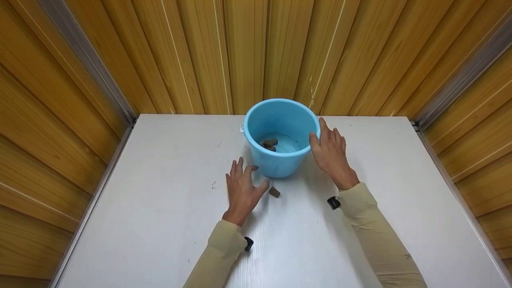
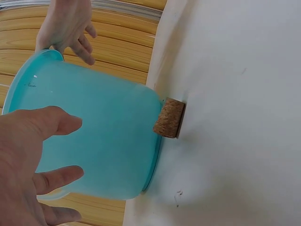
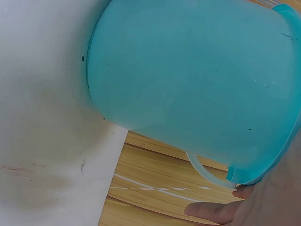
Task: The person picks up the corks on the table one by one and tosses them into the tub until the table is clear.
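A light-blue bucket (image 1: 276,165) stands upright on the white table, with several brown cork stoppers (image 1: 270,143) lying on its bottom at the left. My right hand (image 1: 330,154) holds the bucket's right rim, its thumb at the rim and the other fingers along the outside. One more cork stopper (image 1: 274,192) is on the table just in front of the bucket; the left wrist view shows this tapered cork (image 2: 170,118) close to the bucket's base. Beside it, to the left, my left hand (image 1: 243,190) hovers with thumb and fingers spread and nothing between them.
The white table (image 1: 172,192) runs back to a wood-patterned panel wall (image 1: 248,52), with similar panels on both sides. At the bucket's side hangs a pale handle (image 3: 207,174). A black band piece (image 1: 333,203) sits at the right cuff, another (image 1: 248,244) at the left.
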`<state>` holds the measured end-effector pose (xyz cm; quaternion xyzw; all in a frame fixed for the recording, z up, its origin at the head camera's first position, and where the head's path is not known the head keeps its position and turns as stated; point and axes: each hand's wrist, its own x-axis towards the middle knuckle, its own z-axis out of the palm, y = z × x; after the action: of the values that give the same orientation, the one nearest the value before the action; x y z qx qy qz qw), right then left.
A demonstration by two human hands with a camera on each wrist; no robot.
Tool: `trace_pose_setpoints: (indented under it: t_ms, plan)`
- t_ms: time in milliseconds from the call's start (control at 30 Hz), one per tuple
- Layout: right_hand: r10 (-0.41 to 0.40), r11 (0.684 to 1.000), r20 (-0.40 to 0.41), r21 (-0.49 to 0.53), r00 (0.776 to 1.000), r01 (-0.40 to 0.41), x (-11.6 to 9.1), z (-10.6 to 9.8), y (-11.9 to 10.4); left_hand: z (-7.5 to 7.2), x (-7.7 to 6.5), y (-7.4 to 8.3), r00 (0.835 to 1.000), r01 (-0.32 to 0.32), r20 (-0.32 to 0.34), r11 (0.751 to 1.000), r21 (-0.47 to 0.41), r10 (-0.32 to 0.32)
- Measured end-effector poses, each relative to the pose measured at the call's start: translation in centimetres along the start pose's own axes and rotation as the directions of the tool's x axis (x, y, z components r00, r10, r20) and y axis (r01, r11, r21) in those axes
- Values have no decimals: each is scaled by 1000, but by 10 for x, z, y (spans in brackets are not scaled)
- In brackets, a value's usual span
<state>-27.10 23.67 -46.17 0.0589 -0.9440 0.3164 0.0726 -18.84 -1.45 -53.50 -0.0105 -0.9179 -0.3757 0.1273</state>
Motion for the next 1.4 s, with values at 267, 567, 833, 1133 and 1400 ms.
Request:
trace_pose_setpoints:
  t_ms: [267, 567, 833, 1133, 1400]
  plan:
    - [-25, 1000, -25, 12, 999, 25, 0, 0, 0, 8, -5, -3, 1000, 5, 5, 999, 32, -5]
    - [-15, 1000, -12, 9, 1000, 15, 0, 1, 1, 15, -10, -4, 998, 19, 54, 999, 51, -22]
    - [-5, 1000, -3, 0, 1000, 5, -1, 0, 0, 23, -12, -6, 996, -24, 89, 987, 160, 9]
    - [11, 999, 11, -38, 1000, -11, -2, -3, -2, 33, -15, -8, 994, -64, 101, 979, 196, 44]
    - [32, 998, 27, -61, 999, -30, -1, -4, -3, 40, -15, -11, 992, -38, 127, 985, 166, 17]
